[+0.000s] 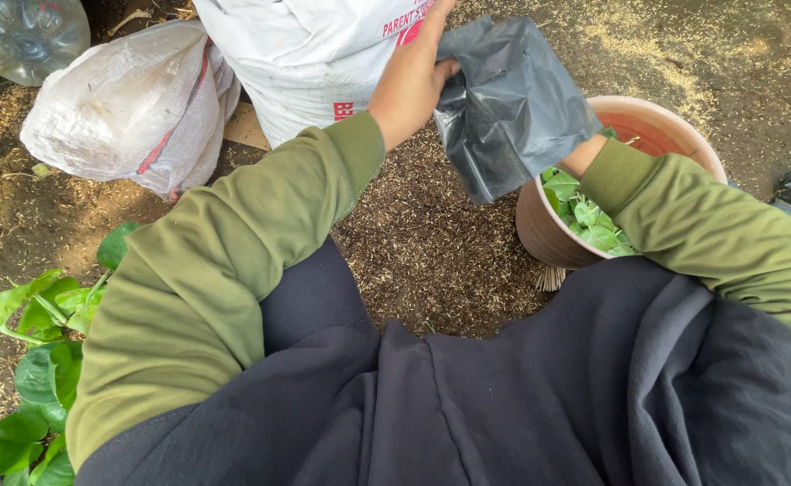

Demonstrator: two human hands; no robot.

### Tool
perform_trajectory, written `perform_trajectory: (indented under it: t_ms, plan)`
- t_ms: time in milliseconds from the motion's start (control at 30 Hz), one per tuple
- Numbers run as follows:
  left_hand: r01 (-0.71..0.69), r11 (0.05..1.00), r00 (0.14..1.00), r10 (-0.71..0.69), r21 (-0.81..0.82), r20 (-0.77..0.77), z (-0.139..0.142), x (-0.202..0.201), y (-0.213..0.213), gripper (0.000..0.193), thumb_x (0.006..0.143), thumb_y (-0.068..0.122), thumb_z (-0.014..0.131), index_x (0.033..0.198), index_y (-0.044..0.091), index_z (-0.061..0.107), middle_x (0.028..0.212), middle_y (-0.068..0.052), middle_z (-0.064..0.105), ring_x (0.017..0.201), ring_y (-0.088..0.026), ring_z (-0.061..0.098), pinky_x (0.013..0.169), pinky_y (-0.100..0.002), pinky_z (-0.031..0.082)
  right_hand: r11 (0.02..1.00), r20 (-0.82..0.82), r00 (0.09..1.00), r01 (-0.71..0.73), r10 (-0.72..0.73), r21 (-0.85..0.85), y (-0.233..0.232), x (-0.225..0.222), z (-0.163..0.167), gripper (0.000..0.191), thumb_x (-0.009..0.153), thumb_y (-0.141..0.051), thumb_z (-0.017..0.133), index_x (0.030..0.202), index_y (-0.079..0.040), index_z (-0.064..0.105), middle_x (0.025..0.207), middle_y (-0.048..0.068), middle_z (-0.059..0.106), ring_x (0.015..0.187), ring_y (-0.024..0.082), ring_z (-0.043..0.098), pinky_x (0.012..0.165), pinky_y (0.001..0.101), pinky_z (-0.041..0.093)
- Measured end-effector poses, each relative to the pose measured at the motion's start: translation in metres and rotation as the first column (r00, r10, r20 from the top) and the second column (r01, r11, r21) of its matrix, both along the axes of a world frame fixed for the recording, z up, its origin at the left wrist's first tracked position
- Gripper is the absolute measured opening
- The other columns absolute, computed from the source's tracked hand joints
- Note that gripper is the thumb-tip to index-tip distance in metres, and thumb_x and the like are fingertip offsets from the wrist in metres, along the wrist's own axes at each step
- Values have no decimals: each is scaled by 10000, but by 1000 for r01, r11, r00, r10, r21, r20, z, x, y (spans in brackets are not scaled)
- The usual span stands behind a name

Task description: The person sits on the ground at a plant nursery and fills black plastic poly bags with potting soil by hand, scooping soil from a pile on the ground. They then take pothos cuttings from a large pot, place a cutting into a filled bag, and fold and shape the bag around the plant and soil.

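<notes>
We are seeing a dark plastic bag (pixel 508 103) hanging over a round clay pot (pixel 665 126); white woven sacks (pixel 310 63) are lying behind, a broad-leaved plant (pixel 35 369) left.

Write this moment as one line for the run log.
left hand: holds black bag | right hand: hidden behind bag | bag over clay pot | green plant in pot

two white woven sacks (pixel 134 103) (pixel 314 63) on the husk-strewn ground (pixel 422 243), a leafy green plant (pixel 35 378) lower left.

The person wears olive-green long sleeves (pixel 197 297) with ribbed cuffs (pixel 359 148) and a loose dark navy garment (pixel 521 405).
</notes>
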State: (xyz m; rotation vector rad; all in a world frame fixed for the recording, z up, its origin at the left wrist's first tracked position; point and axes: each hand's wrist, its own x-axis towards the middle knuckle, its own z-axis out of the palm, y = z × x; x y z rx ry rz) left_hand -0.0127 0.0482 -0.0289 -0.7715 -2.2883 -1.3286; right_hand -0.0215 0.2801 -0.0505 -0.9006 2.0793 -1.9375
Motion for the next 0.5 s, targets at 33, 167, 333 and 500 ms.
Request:
perform_trajectory:
  t_ms: [33,167,333,500]
  plan:
    - [-29,999,1000,29,-17,-9,-3,-6,-2,726,957,15,687,1557,122,295,974,-282,707,958,-478,681,754,-525,496,1000,-2,1000,-3,3,14,-2,0,0,350,964,-375,677,1134,-78,751,956,80,801,978,216,738,958,373,523]
    - [-243,970,970,243,1,-31,-6,-42,-22,386,922,11,667,1257,-16,477,904,-258,708,886,-467,690,760,-511,541,953,-20,1000,-8,15,303,0,7,3,356,961,-384,680,1126,-79,758,944,80,808,972,217,742,958,375,522]
    - [-341,939,900,315,-36,-300,-7,-54,-53,165,849,-2,685,985,-48,603,890,-268,684,842,-487,657,720,-520,529,-88,228,945,-213,236,973,3,26,35,421,1015,-482,637,1112,-103,792,886,79,839,942,217,760,971,379,513]
    - [-284,949,942,249,-140,-224,-5,-41,-40,193,908,42,698,1056,-8,584,939,-235,693,878,-447,671,765,-523,530,456,-508,861,441,28,773,-14,56,71,317,1034,-395,714,1072,-82,751,948,128,748,893,283,722,787,445,572]
